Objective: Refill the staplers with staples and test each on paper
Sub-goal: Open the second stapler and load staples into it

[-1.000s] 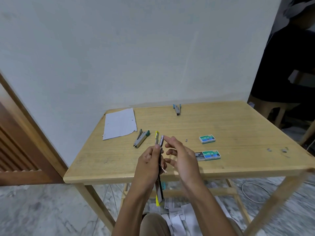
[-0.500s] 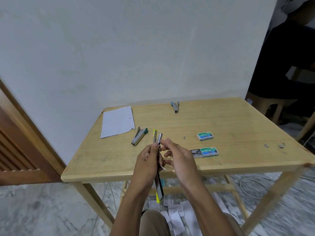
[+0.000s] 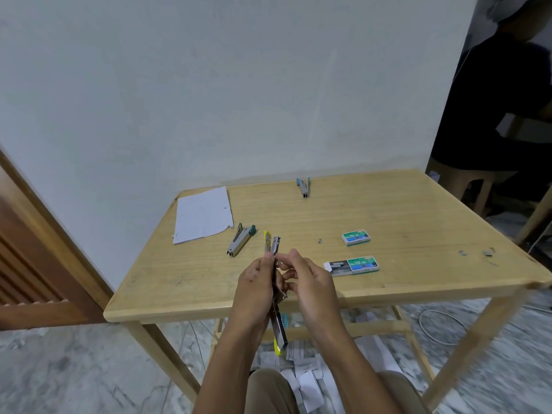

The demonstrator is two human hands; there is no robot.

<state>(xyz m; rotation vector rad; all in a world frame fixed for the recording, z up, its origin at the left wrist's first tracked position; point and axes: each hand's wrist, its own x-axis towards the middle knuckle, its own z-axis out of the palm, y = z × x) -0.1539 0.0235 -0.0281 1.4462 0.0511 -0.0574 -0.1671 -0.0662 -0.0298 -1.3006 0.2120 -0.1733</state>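
We see both forearms come up from the bottom edge and meet over the near edge of the desk [image 3: 388, 222]. Left hand [image 3: 254, 289] has a closed grip round the middle of the yellow stapler [image 3: 275, 282], fingers wrapped, thumb up along the body. Stapler is swung open and held lengthwise away from the body: metal front end sticks out beyond the grip, yellow tail end hangs below the grip, past the desk edge over the lap. Right hand [image 3: 307, 283] sits just right of the grip, thumb and forefinger pinched at the stapler's open metal channel; we cannot tell if a staple strip sits between them, too small.

Desk is light wood, pushed against a pale wall. Beyond the grip to the left: green stapler [image 3: 240, 239] lying flat, and further off the sheet of paper [image 3: 203, 214] at the far left corner. Far beyond the grip near the wall: blue stapler [image 3: 303, 187]. Right of the grip: open staple box [image 3: 352, 265] with tray slid out, closed staple box [image 3: 356, 237] further back. Loose staples [image 3: 490, 251] near the right edge, well apart from the hands.

Marble floor, paper scraps [image 3: 310, 380] under the desk. Wooden door [image 3: 27, 264] at left. Another seated person [image 3: 501, 115] in dark clothes at far right.
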